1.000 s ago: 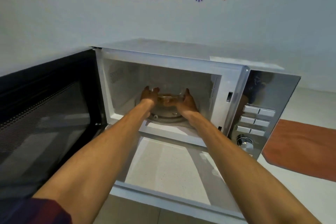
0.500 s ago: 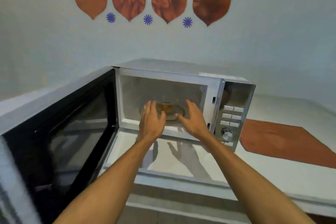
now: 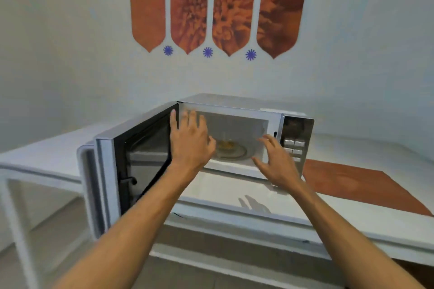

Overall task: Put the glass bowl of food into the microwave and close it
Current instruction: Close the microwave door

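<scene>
The glass bowl of food (image 3: pixel 229 146) sits on the turntable inside the white microwave (image 3: pixel 237 107), yellowish food showing through the glass. The microwave door (image 3: pixel 138 162) stands wide open to the left, its dark window facing me. My left hand (image 3: pixel 190 142) is open in front of the cavity's left side, fingers up near the door's hinge edge; whether it touches is unclear. My right hand (image 3: pixel 276 162) is open, fingers spread, hovering before the cavity's right side by the control panel (image 3: pixel 296 141). Neither hand holds anything.
The microwave stands on a white counter (image 3: pixel 234 192) against a pale wall with orange leaf-shaped decals (image 3: pixel 211 7). An orange mat (image 3: pixel 357 185) lies on the counter to the right. A white frame (image 3: pixel 14 195) stands at the left, floor below it.
Both hands let go of the bowl and drew back out of the cavity. My view pulled back and up. The left hand has shifted left toward the door's hinge side.
</scene>
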Demonstrator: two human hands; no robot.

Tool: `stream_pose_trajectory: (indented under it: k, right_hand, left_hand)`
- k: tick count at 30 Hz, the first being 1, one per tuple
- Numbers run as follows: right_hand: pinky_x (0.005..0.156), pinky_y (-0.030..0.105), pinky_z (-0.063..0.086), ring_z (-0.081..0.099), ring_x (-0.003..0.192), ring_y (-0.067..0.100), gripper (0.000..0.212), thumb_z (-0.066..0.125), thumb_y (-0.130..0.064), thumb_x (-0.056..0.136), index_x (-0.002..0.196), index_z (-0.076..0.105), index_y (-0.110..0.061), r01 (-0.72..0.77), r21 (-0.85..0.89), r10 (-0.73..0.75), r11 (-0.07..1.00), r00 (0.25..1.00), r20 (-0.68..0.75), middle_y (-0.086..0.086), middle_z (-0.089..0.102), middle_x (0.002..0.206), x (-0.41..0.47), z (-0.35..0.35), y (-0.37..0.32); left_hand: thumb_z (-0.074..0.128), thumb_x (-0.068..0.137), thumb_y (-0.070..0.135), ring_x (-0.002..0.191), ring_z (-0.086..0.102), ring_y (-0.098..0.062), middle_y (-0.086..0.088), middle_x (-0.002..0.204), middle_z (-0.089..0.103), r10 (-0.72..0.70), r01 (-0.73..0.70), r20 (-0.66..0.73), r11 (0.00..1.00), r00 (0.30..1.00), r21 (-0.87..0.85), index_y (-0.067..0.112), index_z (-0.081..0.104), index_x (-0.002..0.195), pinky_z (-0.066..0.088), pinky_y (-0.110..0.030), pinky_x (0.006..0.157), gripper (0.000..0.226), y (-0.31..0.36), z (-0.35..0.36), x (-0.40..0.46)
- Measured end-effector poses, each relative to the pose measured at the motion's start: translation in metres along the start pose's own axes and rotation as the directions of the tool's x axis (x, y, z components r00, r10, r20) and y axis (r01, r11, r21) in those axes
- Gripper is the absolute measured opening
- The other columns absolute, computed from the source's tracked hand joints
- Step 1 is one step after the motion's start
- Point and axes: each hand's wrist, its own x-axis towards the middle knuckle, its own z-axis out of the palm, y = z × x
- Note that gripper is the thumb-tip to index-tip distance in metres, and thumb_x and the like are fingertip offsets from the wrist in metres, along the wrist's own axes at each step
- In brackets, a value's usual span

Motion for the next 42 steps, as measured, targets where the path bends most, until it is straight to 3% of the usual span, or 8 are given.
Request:
stream_pose_trajectory:
  k: [7, 11, 18, 24, 28, 32, 36, 42]
  right_hand:
    - [0.097, 0.043, 0.044, 0.047, 0.127, 0.025, 0.055, 0.061, -0.038, 0.088, 0.137, 0.047, -0.018, 0.002, 0.024, -0.001, 1.000, 1.000, -0.005, 0.004, 0.041, 0.147, -0.028, -0.034, -0.001]
    - [0.089, 0.039, 0.047, 0.054, 0.117, 0.024, 0.052, 0.062, -0.038, 0.087, 0.133, 0.050, -0.017, 0.019, 0.077, -0.017, 0.997, 1.000, -0.025, 0.003, 0.048, 0.139, -0.042, -0.043, -0.010]
    - [0.092, 0.036, 0.046, 0.054, 0.117, 0.019, 0.048, 0.063, -0.037, 0.087, 0.132, 0.052, -0.021, 0.056, 0.175, -0.050, 0.983, 0.998, -0.039, -0.001, 0.055, 0.134, -0.059, -0.052, -0.036]
    - [0.092, 0.028, 0.044, 0.056, 0.112, 0.015, 0.046, 0.062, -0.036, 0.090, 0.132, 0.052, -0.021, 0.083, 0.212, -0.074, 0.974, 0.996, -0.047, -0.001, 0.059, 0.130, -0.055, -0.054, -0.056]
    - [0.099, 0.039, 0.048, 0.057, 0.109, 0.013, 0.043, 0.055, -0.036, 0.094, 0.134, 0.049, -0.020, 0.060, 0.279, -0.058, 0.959, 0.998, -0.015, 0.001, 0.060, 0.128, -0.052, -0.050, -0.062]
    - [0.098, 0.034, 0.046, 0.054, 0.112, 0.004, 0.054, 0.036, -0.055, 0.096, 0.144, 0.034, -0.032, 0.041, 0.390, -0.048, 0.920, 0.999, 0.008, -0.003, 0.058, 0.132, -0.048, -0.046, -0.070]
    - [0.106, 0.030, 0.026, 0.032, 0.138, 0.011, 0.083, 0.040, -0.077, 0.083, 0.150, 0.007, -0.040, -0.024, 0.423, 0.020, 0.906, 1.000, 0.014, -0.004, 0.025, 0.158, -0.038, -0.040, -0.079]
    - [0.099, 0.040, 0.042, 0.044, 0.128, 0.024, 0.106, 0.062, -0.077, 0.067, 0.147, 0.021, -0.022, -0.094, 0.180, 0.112, 0.979, 0.989, -0.093, 0.004, 0.028, 0.152, -0.021, -0.033, -0.089]
  left_hand:
    - [0.051, 0.088, 0.037, 0.142, 0.017, -0.045, -0.022, 0.154, 0.026, -0.314, 0.206, 0.215, 0.888, 0.925, 0.412, 0.003, 0.025, 0.145, 0.003, -0.062, 0.114, 0.072, -0.040, -0.069, -0.011]
    - [0.050, 0.090, 0.028, 0.133, 0.035, -0.045, -0.026, 0.146, 0.037, -0.424, 0.262, 0.365, 0.871, 0.829, 0.417, -0.004, 0.032, 0.140, 0.027, -0.055, 0.111, 0.062, -0.042, -0.089, -0.014]
    - [0.044, 0.087, 0.026, 0.111, 0.056, -0.038, -0.018, 0.126, 0.058, -0.254, 0.182, 0.444, 0.963, 0.859, 0.199, 0.009, 0.056, 0.121, 0.043, -0.040, 0.084, 0.040, -0.028, -0.111, 0.009]
    - [0.049, 0.086, 0.026, 0.104, 0.056, -0.039, -0.022, 0.125, 0.057, -0.104, 0.131, 0.477, 0.991, 0.873, -0.023, 0.007, 0.055, 0.119, 0.044, -0.043, 0.087, 0.039, 0.000, -0.112, 0.033]
    - [0.044, 0.090, 0.022, 0.107, 0.057, -0.041, -0.025, 0.124, 0.057, 0.024, 0.030, 0.447, 0.993, 0.894, -0.113, 0.003, 0.056, 0.116, 0.046, -0.044, 0.090, 0.035, 0.019, -0.094, 0.035]
    - [0.043, 0.092, 0.023, 0.093, 0.059, -0.037, -0.023, 0.114, 0.061, 0.125, -0.061, 0.421, 0.985, 0.899, -0.162, 0.003, 0.061, 0.109, 0.048, -0.042, 0.081, 0.032, 0.024, -0.079, 0.040]
    - [0.049, 0.089, 0.013, 0.098, 0.060, -0.034, -0.020, 0.115, 0.065, 0.245, -0.153, 0.368, 0.953, 0.897, -0.262, 0.013, 0.064, 0.122, 0.050, -0.044, 0.088, 0.036, 0.019, -0.061, 0.044]
    - [0.056, 0.083, 0.004, 0.124, 0.048, -0.032, -0.013, 0.141, 0.048, 0.440, -0.314, 0.253, 0.853, 0.862, -0.416, 0.025, 0.044, 0.140, 0.025, -0.049, 0.112, 0.062, 0.004, -0.025, 0.046]
